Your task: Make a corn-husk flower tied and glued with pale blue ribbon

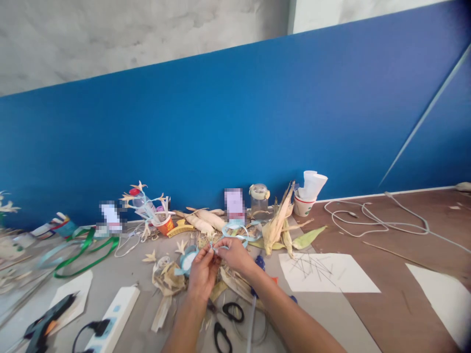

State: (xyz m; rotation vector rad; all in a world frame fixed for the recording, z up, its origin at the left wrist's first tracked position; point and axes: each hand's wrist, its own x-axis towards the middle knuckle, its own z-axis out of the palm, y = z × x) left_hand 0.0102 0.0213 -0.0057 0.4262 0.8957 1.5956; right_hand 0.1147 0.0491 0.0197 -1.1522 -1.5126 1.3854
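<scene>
My left hand [203, 270] and my right hand [234, 253] meet above the middle of the table, fingertips pinched together. A narrow light blue ribbon [235, 228] loops behind my right hand, and a bit of blue shows between my fingertips. A small pale husk-like tip rises just above them; what else the fingers cover is hidden. Left of my left hand lies a roll of light blue ribbon [187, 260]. Dried corn husk scraps [167, 278] lie beside it. Black-handled scissors [233, 312] rest between my forearms.
At left are a glue gun [51, 318], a white power strip [117, 314] and a green ribbon [86, 245]. Husk flowers [139, 186] stand near an orange cup [164, 224]. Corn husks [274, 230], a lidded jar [259, 198] and thin wires on white paper [349, 274] are rightward.
</scene>
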